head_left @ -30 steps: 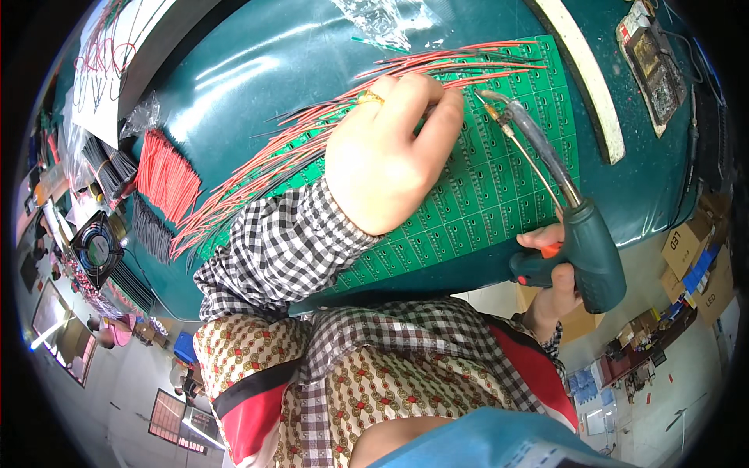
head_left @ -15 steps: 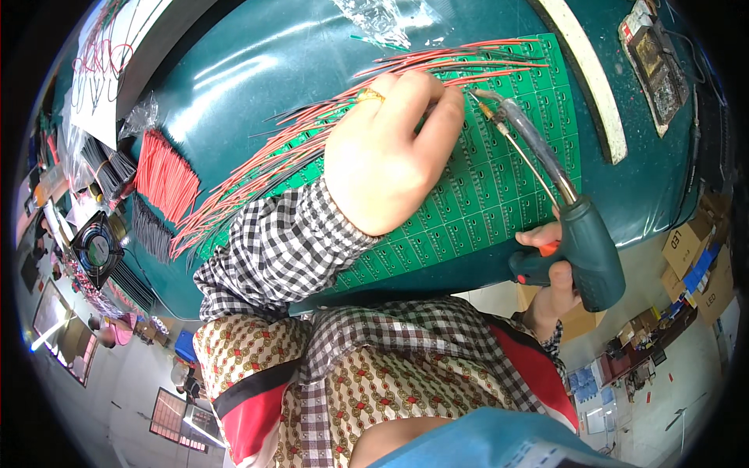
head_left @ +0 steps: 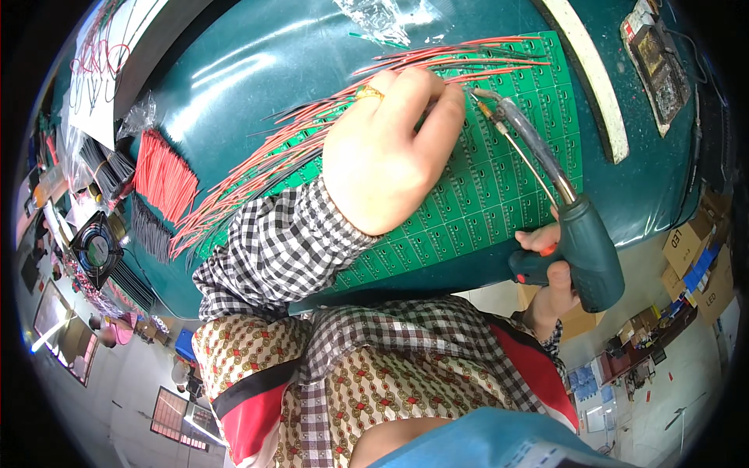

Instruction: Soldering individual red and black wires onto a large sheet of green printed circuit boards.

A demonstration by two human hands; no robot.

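A green panel of small circuit boards [head_left: 491,179] lies on the table in front of me. Red and black wires [head_left: 250,175] run in rows along its far and left parts. My left hand [head_left: 386,152] rests over the panel, thumb and fingers pinched together; whatever is between the fingertips is hidden. My right hand [head_left: 555,288] grips a dark green soldering gun [head_left: 591,253] by its handle, the index finger by the red trigger. The gun's bent tube and thin wire feed reach over the panel, their tip [head_left: 477,93] just right of my left fingertips.
Bundles of red wire [head_left: 164,175] and black wire [head_left: 148,226] lie at the left, near a small fan [head_left: 96,249]. A clear plastic bag [head_left: 374,19] lies at the far side. Rightward are a curved pale strip [head_left: 593,78] and a dirty metal holder [head_left: 659,70].
Hardly anything differs. Both hands and the soldering gun stay in place, with only a very slight shift of the left hand.
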